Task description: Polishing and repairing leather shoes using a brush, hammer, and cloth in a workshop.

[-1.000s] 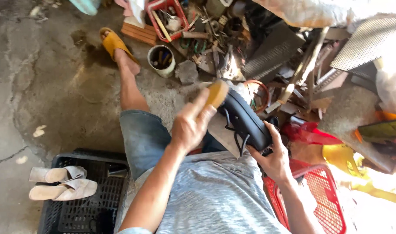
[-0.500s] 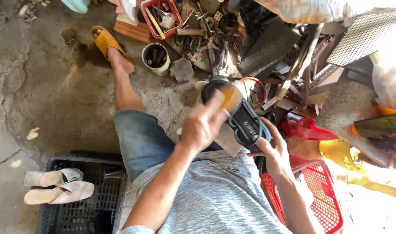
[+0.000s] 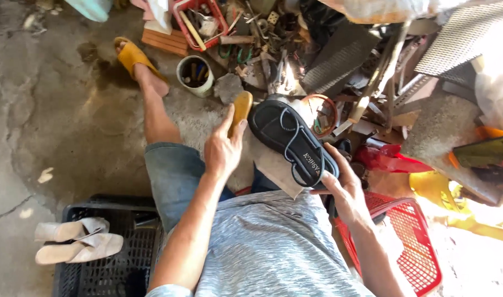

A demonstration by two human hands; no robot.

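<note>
I am gripping the heel end of a black strappy sandal (image 3: 293, 141) in my right hand (image 3: 344, 181), holding it over my lap just above the red basket (image 3: 411, 258). My left hand (image 3: 223, 149) is closing around a yellow brush (image 3: 241, 110), touching the sandal's toe end. A tin can (image 3: 195, 75) is standing beyond the sandal.

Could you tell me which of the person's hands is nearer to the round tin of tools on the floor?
Left. The left hand is just below the tin; the right hand is farther, across the black sandal.
</note>
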